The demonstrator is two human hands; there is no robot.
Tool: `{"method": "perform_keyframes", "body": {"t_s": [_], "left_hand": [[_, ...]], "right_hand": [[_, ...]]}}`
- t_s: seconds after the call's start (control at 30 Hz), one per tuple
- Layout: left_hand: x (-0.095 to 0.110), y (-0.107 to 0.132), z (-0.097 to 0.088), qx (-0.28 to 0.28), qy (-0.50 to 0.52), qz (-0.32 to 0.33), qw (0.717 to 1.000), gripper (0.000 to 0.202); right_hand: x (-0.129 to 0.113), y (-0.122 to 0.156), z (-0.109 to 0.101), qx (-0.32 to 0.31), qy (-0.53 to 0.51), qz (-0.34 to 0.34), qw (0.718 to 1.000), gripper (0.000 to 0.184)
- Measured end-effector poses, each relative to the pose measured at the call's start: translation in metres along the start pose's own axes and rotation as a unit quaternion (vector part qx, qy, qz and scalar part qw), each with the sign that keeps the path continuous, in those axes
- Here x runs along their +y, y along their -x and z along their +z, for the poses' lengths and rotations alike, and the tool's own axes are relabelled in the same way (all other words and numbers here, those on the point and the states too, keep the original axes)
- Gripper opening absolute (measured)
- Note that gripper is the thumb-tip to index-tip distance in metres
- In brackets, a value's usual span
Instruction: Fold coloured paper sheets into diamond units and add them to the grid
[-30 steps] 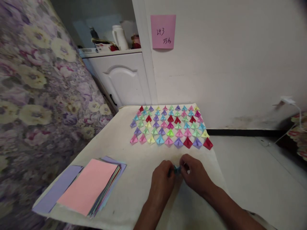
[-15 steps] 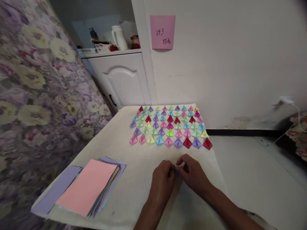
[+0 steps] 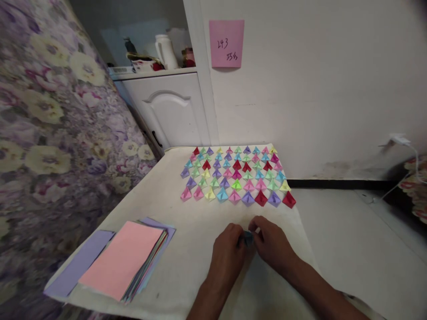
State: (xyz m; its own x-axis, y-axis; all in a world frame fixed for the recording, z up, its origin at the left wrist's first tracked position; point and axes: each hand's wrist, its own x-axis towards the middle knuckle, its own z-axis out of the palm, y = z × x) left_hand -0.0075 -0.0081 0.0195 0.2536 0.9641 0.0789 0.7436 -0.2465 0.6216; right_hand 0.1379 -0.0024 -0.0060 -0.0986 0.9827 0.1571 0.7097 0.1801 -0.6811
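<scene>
Between my two hands, over the near part of the table, is a small piece of blue folded paper [image 3: 248,238]. My left hand [image 3: 229,249] is closed, its fingertips pinching the paper's left side. My right hand [image 3: 271,240] has its thumb and finger curled round the right side of the same piece. The fingers partly hide the paper, so its full shape does not show. Just beyond my hands, several rows of small folded paper boats [image 3: 247,198] stand on the table in pink, purple, red, blue, green and yellow.
A stack of coloured paper with a pink sheet [image 3: 123,258] on top lies at the table's left, beside a purple sheet [image 3: 82,262]. The cloth-covered table [image 3: 187,266] meets the wall at the back. A floral curtain [image 3: 66,133] hangs along the left.
My hands have moved slightly apart, the right one shifting a little rightward. More of the blue paper shows between the fingers now. The boats and paper stack stay in place.
</scene>
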Motion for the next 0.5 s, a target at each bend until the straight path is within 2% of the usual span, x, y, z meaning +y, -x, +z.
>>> {"method": "perform_keyframes", "body": {"t_s": [0.5], "left_hand": [[-0.011, -0.001, 0.014, -0.023, 0.006, -0.007, 1.000, 0.016]], "right_hand": [[-0.002, -0.001, 0.000, -0.030, 0.089, 0.023, 0.995, 0.017]]}}
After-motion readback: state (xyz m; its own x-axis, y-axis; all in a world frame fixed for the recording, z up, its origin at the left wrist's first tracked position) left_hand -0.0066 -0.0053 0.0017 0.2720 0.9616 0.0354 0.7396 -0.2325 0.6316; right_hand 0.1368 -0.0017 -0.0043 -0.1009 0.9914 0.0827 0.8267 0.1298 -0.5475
